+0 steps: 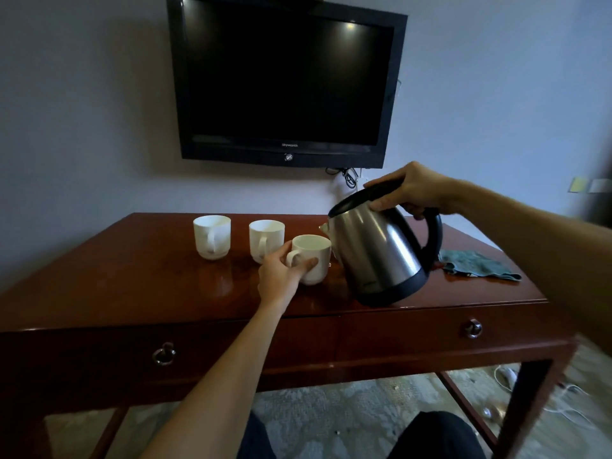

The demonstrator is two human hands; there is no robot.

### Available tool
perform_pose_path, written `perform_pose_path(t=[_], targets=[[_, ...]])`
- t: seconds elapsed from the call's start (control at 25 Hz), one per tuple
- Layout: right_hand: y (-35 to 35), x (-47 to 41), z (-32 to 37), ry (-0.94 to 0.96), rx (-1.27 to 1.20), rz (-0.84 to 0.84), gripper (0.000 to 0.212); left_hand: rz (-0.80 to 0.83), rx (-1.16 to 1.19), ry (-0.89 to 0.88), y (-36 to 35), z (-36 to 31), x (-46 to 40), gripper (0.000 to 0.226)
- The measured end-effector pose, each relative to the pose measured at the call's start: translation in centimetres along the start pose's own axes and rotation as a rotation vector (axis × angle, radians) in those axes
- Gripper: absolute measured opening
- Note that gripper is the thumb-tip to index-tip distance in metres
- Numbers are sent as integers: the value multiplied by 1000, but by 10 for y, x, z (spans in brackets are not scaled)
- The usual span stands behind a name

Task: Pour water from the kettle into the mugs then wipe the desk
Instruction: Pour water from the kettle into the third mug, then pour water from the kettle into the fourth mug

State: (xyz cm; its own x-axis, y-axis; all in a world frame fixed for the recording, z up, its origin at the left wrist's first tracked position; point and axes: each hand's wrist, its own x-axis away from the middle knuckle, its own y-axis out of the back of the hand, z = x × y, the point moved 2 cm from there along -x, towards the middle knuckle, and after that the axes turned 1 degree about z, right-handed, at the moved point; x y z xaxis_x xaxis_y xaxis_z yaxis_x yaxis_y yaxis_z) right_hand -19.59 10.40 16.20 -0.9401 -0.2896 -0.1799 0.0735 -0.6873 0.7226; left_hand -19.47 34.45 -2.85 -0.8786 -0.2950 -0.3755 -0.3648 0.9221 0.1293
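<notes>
So I've got the right hand (415, 190) wrapped around the black handle of the steel kettle (381, 250), thumb lying along the lid. The kettle is lifted off the tabletop (132, 286) and tipped to the left, spout sitting right at the rim of the nearest mug (313, 258). I can't make out any water stream from here, it's too dim around the spout.

My left hand (281, 273) is curled round that nearest mug, thumb across its front near the base and fingers by the handle, and the mug stands upright on the wood. Behind it and to the left are two more white mugs, also upright: the middle mug (266, 240) just beside my fingers, and the far-left mug (212, 236) a bit apart from it. Both have their handles facing me.

Over on the right side of the tabletop, partly behind the kettle, lies a crumpled teal cloth (477, 265). The tabletop is glossy reddish wood with two drawers below, each with a ring pull (164, 353). A dark TV (284, 81) hangs on the wall above, screen off, with some cables dangling under its right corner.
</notes>
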Motion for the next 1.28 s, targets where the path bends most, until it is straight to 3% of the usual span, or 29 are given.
perform_pose_path(t=[0.16, 0.56, 0.92, 1.28], targets=[[-6, 25, -52, -5, -286, -169, 72, -39, -114, -22, -1, -2, 1, 70], [-21, 63, -93, 95, -459, -290, 57, -139, -384, 14, -19, -13, 0, 71], [-26, 62, -95, 96, -504, -320, 64, -183, -350, 189, -58, -16, -27, 51], [-25, 59, -101, 124, -520, -307, 66, -209, -489, 219, -85, -17, -52, 69]])
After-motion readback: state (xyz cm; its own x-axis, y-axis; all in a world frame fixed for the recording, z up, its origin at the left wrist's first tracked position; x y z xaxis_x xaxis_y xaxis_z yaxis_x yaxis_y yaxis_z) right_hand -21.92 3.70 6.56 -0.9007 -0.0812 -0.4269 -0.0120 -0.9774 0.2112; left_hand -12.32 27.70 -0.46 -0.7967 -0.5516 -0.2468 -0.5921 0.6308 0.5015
